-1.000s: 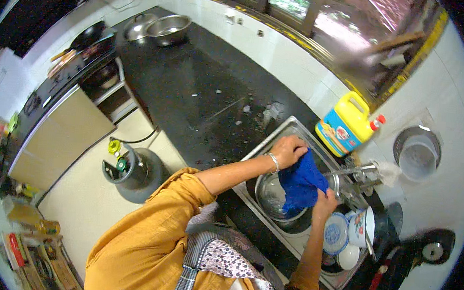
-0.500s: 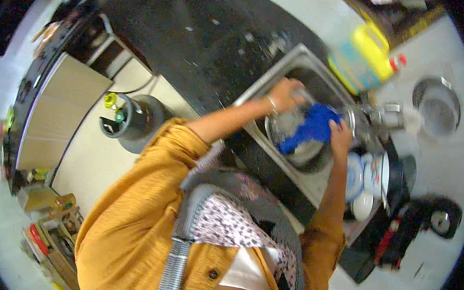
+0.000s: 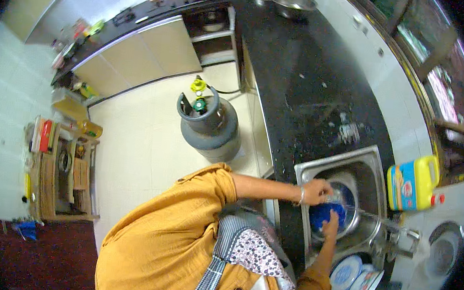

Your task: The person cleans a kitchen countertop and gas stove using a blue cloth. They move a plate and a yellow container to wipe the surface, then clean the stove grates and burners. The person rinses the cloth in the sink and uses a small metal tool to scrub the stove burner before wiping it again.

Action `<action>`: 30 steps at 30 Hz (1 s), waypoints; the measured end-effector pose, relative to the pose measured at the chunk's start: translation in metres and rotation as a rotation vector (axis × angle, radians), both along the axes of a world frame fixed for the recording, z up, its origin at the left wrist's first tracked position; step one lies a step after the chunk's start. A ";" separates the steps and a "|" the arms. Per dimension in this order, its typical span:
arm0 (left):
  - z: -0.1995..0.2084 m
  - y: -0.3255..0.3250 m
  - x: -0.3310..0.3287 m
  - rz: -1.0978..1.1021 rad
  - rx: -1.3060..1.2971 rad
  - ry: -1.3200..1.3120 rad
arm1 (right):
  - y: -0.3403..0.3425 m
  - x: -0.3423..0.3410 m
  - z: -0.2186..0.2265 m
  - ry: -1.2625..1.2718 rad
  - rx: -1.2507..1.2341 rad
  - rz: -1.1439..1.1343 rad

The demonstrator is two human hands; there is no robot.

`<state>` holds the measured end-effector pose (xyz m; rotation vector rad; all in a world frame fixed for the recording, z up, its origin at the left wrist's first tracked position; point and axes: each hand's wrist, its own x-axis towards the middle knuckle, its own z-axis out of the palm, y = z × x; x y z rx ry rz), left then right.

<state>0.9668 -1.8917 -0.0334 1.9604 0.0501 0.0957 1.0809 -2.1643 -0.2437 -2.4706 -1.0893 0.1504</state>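
Both my hands work over a round metal basin [image 3: 353, 221] standing in the steel sink [image 3: 374, 157]. My left hand [image 3: 315, 192], a bangle on its wrist, has its fingers curled round a small see-through piece, possibly a glass, too blurred to make out. Just beside it, my right hand [image 3: 332, 224] grips a blue cloth [image 3: 321, 212] bunched inside the basin. From the tap [image 3: 403, 240] at the right, a thin pale streak like running water reaches toward the basin.
Plates [image 3: 346, 272] and bowls stand at the sink's near side. A yellow jug [image 3: 413, 183] is by its far right corner. Black counter [image 3: 308, 91] extends away to metal bowls [image 3: 293, 4]. A grey gas cylinder [image 3: 211, 129] stands on the floor to the left.
My view has swung left and up, so the sink appears lower right. The hands have drawn closer together, and the blue cloth, spread out before, is now bunched in the basin.
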 end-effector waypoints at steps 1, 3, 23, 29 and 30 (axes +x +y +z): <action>0.002 -0.001 0.000 -0.001 0.006 -0.045 | -0.013 0.011 -0.053 0.390 0.099 -0.183; 0.002 -0.001 -0.009 0.006 -0.026 -0.014 | -0.010 0.024 -0.110 0.670 0.130 -0.414; 0.028 0.015 -0.043 0.026 -0.145 0.197 | -0.064 0.035 0.044 0.236 -0.151 -0.400; -0.007 0.021 -0.050 0.060 -0.081 0.062 | -0.024 0.012 -0.033 0.069 -0.390 -0.532; -0.012 0.022 -0.051 0.067 -0.100 0.044 | -0.016 0.013 -0.036 0.188 -0.364 -0.515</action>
